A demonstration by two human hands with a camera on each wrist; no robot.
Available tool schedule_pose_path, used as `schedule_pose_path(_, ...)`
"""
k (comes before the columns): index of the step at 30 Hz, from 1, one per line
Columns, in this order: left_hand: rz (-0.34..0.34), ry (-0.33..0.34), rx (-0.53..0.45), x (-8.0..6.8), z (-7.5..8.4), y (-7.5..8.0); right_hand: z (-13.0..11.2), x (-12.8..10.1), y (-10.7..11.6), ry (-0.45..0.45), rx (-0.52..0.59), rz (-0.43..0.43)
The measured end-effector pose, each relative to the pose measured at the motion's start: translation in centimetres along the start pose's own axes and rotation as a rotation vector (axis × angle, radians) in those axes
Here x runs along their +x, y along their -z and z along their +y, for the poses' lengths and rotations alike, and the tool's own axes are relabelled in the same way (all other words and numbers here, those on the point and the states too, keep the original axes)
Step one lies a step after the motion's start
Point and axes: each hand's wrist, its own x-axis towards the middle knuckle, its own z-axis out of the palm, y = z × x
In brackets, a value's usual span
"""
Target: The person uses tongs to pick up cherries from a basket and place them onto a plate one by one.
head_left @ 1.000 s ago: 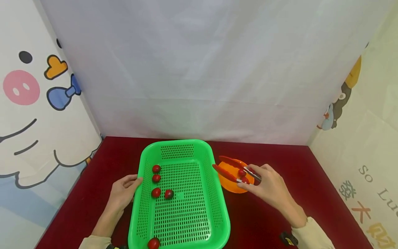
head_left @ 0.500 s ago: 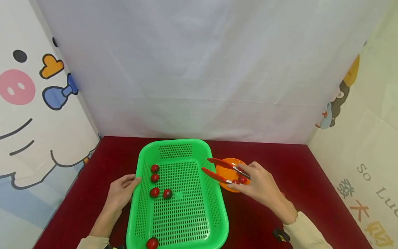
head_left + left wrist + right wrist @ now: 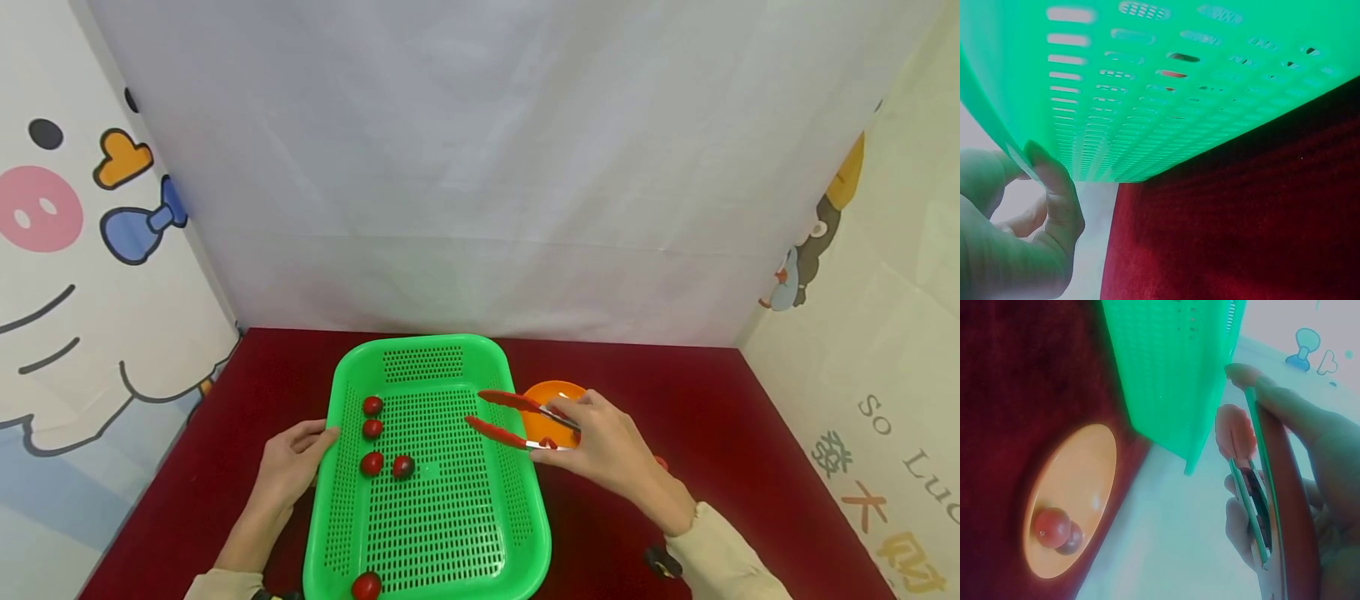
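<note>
We see the left hand (image 3: 291, 463) resting against the left rim of the green basket (image 3: 442, 533), with the thumb laid along the edge and the fingers curled under it; the left wrist view shows those fingers (image 3: 1054, 187) gripping the rim of the basket (image 3: 1166, 81) from below, the perforated wall filling most of that picture above the red tablecloth (image 3: 1260, 219). Our right hand (image 3: 611, 454) holds a pair of red tongs (image 3: 517, 418), fingers and thumb wrapped round the handle end, and the two arms stand apart with nothing between the tips, which reach over the right rim of the basket. In the right wrist view we see the tongs (image 3: 1260, 506) close against the fingers (image 3: 1291, 412), with the basket (image 3: 1172, 369) just beyond. Inside the basket lie five small red tomatoes: three in a column near the left wall (image 3: 372, 428), a darker one (image 3: 402, 467) just beside the lowest of them, and one (image 3: 367, 586) at the near edge. An orange dish (image 3: 551, 400) stands on the red tablecloth (image 3: 720, 433) just right of the basket, partly behind the right hand; the right wrist view shows the dish (image 3: 1085, 481) with two tomatoes (image 3: 1054, 529) touching one another inside.
</note>
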Motion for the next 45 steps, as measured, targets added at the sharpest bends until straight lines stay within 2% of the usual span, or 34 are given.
schedule_pose_path(10, -0.003, 0.0, -0.011, 0.0, 0.0, 0.0, -1.0, 0.6, -0.5, 0.039, 0.021, -0.03)
schedule_pose_path(18, 0.001, -0.004, -0.009, 0.0, 0.1, 0.0, -1.7, 1.3, -1.1, 0.098, -0.028, -0.066)
schedule_pose_path(25, 0.002, -0.011, -0.019, -0.1, 0.1, 0.0, -2.3, 1.8, -1.6, 0.119, -0.019, -0.111)
schedule_pose_path(34, 0.006, -0.014, -0.02, -0.1, 0.2, -0.1, -3.2, 2.1, -2.4, 0.193, -0.022, -0.127)
schedule_pose_path(45, 0.007, -0.008, -0.015, -0.1, 0.2, -0.1, -4.0, 2.8, -3.3, 0.286, -0.078, -0.135)
